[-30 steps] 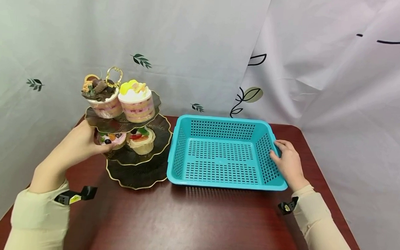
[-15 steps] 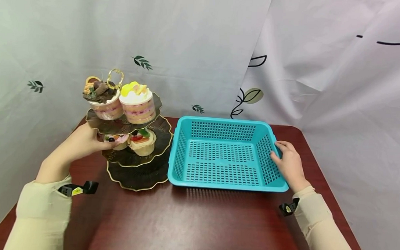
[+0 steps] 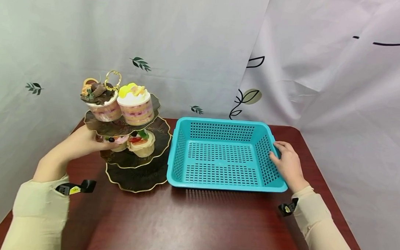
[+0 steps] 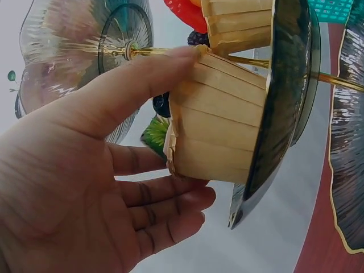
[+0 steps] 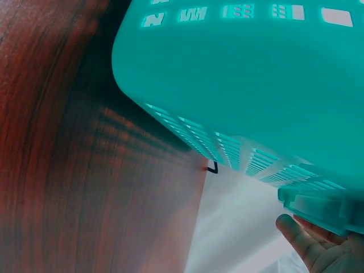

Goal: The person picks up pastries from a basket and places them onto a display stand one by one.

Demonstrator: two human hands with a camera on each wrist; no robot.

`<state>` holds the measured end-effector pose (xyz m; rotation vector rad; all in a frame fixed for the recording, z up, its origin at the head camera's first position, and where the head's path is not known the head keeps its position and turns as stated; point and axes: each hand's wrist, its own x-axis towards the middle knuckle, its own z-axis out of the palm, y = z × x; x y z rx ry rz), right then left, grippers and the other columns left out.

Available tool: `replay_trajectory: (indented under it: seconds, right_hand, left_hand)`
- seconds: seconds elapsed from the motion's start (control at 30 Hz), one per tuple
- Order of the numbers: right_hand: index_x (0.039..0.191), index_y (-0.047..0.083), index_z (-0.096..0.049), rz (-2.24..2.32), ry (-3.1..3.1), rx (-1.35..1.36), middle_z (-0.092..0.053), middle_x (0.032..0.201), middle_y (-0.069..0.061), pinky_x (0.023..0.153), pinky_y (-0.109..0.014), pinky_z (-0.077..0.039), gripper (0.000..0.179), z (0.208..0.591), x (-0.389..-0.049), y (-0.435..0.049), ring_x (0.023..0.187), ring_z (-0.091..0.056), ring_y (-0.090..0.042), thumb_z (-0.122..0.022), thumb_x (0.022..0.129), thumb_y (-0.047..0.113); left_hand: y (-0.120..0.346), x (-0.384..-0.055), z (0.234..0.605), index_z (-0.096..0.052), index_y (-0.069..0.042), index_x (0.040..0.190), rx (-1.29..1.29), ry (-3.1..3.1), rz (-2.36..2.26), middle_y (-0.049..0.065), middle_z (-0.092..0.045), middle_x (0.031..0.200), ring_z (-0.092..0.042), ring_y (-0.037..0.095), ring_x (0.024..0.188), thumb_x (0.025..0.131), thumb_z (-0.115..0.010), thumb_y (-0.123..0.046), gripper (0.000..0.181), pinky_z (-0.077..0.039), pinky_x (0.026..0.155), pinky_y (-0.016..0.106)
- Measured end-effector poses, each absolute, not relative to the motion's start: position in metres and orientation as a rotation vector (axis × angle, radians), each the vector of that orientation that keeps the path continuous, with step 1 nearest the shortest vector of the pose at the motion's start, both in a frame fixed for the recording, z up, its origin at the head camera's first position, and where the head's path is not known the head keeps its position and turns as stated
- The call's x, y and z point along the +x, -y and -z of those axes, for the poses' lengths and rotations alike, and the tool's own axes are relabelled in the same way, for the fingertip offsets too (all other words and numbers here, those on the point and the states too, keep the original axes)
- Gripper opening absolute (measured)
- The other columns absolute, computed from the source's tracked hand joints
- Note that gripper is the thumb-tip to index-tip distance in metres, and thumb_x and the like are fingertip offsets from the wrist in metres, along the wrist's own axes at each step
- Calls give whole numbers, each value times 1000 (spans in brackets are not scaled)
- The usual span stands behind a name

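Observation:
My left hand point(image 3: 78, 144) reaches under the top tier of a dark, gold-rimmed three-tier stand point(image 3: 135, 179). It holds a cupcake point(image 4: 219, 125) in a pale pleated wrapper, thumb on one side and fingers on the other. The cupcake's base is at the middle plate, and its pink, berry-topped frosting is partly hidden by the hand in the head view. Beside it sits a second cupcake point(image 3: 142, 147) with red and green fruit. My right hand point(image 3: 288, 165) grips the right rim of a turquoise plastic basket point(image 3: 219, 171), which stands on the table.
On the top tier stand two clear dessert cups, one chocolate-topped point(image 3: 104, 107) and one with yellow fruit point(image 3: 136, 110), by a gold ring handle point(image 3: 113, 79). The stand's plates border the basket's left side. A white curtain point(image 3: 189, 47) hangs behind the dark red table point(image 3: 183, 227).
My left hand has moved slightly right and farther round the pink-frosted cupcake, covering more of it. The cupcake has shifted a little. My right hand stays on the basket rim.

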<state>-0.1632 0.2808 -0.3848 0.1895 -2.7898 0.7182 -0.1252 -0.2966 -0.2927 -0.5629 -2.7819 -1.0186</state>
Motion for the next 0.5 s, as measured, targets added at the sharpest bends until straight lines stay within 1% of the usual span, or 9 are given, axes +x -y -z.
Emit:
replay_trajectory:
  seconds: [0.13, 0.2, 0.27, 0.37, 0.43, 0.47, 0.5]
  right_hand:
    - [130, -12, -51, -722, 2790, 194, -48, 132, -26, 94, -58, -46, 46, 384, -162, -280, 115, -53, -42, -60, 92, 13]
    - [130, -12, -51, -718, 2790, 192, -48, 132, -26, 94, -58, -45, 46, 384, -162, -280, 115, -53, -42, -60, 92, 13]
    - [130, -12, -51, -715, 2792, 190, -48, 132, -26, 94, -58, -46, 46, 384, -162, -280, 115, -53, -42, -60, 92, 13]
    - [131, -11, -51, -717, 2800, 185, -48, 133, -26, 94, -58, -46, 47, 383, -162, -280, 115, -53, -42, -60, 92, 14]
    - [131, -11, -51, -714, 2808, 184, -47, 134, -26, 94, -58, -46, 47, 383, -162, -280, 116, -52, -42, -59, 93, 14]
    - [132, -11, -50, -714, 2810, 185, -47, 134, -26, 94, -58, -45, 47, 383, -162, -280, 116, -52, -42, -59, 93, 14]
    - [132, -11, -50, -714, 2811, 184, -47, 134, -26, 95, -58, -45, 47, 383, -162, -280, 116, -52, -42, -59, 93, 14]
  left_hand:
    - [298, -123, 293, -45, -9, 137, -541, 2796, 1012, -32, -49, 114, -52, -14, 96, 70, -83, -4, 77, -41, 76, 4]
    - [298, -123, 293, -45, -8, 136, -516, 2805, 1006, -31, -49, 113, -50, -14, 96, 71, -83, -5, 76, -39, 76, 3]
    - [298, -123, 292, -44, -8, 137, -498, 2812, 999, -23, -51, 117, -47, -15, 99, 72, -83, -7, 75, -37, 79, 2]
    - [299, -123, 292, -44, -6, 136, -512, 2818, 965, -2, -56, 122, -43, -18, 100, 73, -82, -8, 74, -32, 81, 1]
    - [300, -123, 292, -44, -4, 136, -530, 2822, 952, 10, -57, 123, -41, -19, 100, 73, -82, -8, 74, -32, 80, 1]
    - [300, -123, 293, -44, -4, 136, -539, 2822, 944, 13, -57, 123, -41, -20, 99, 73, -82, -8, 74, -32, 80, 1]
    - [301, -124, 293, -45, -4, 135, -547, 2822, 933, 12, -57, 122, -41, -20, 99, 73, -82, -8, 73, -32, 79, 1]
